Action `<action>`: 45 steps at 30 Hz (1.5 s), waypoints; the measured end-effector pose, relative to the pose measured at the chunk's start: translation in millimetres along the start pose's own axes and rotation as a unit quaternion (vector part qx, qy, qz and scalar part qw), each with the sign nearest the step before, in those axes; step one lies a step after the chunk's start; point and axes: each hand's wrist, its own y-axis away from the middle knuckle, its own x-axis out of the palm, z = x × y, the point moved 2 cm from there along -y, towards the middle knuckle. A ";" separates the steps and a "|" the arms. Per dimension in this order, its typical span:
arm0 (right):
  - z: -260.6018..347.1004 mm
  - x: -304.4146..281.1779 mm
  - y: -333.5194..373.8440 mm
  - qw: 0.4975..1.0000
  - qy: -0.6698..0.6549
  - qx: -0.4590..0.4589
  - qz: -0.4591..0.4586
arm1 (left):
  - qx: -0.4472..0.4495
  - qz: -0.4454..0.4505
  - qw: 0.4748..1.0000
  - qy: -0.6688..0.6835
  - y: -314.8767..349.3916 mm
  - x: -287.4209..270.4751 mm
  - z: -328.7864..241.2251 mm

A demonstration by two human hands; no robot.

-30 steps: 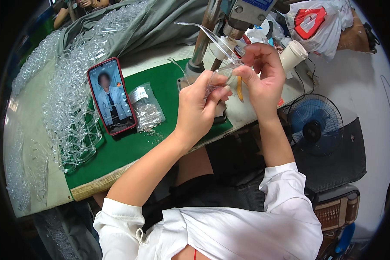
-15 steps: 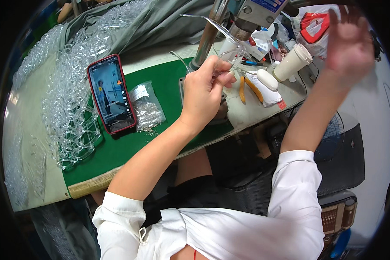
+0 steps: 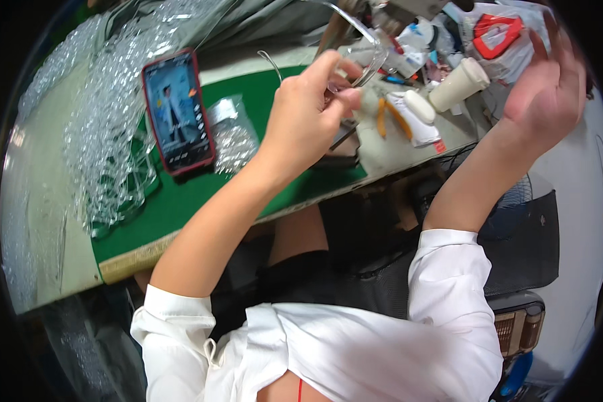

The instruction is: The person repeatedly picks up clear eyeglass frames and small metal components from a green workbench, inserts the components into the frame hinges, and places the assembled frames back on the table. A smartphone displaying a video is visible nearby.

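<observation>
In the head view, a clear plastic eyeglass frame [image 3: 381, 55] is pinched between the thumb and fingers of the left hand [image 3: 308, 114], above the worktable. The right hand [image 3: 546, 97] is held raised, fingers spread, near a white plastic bag [image 3: 530, 37]. Between the hands, orange-handled pliers [image 3: 401, 119] and a cream cylindrical cup [image 3: 461, 85] are seen. A red-cased phone [image 3: 176, 114] is laid on a green cloth mat [image 3: 174, 212].

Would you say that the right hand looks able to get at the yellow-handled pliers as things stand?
Probably yes: the right hand looks empty, and the yellow-handled pliers lie uncovered. The white oval object and cream cup sit close to the straight path, but the near side looks free.
</observation>
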 end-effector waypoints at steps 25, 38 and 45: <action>32.2 99.5 273.4 0.846 0.131 0.271 0.440 | 0.018 -0.219 0.972 0.084 210.0 -164.9 -84.3; 46.6 112.6 277.4 0.823 0.278 0.165 0.468 | -0.097 -0.230 0.968 0.000 199.9 -129.2 -86.8; 49.1 114.1 279.7 0.804 0.309 0.136 0.489 | -0.084 -0.201 0.976 -0.014 197.7 -115.8 -73.5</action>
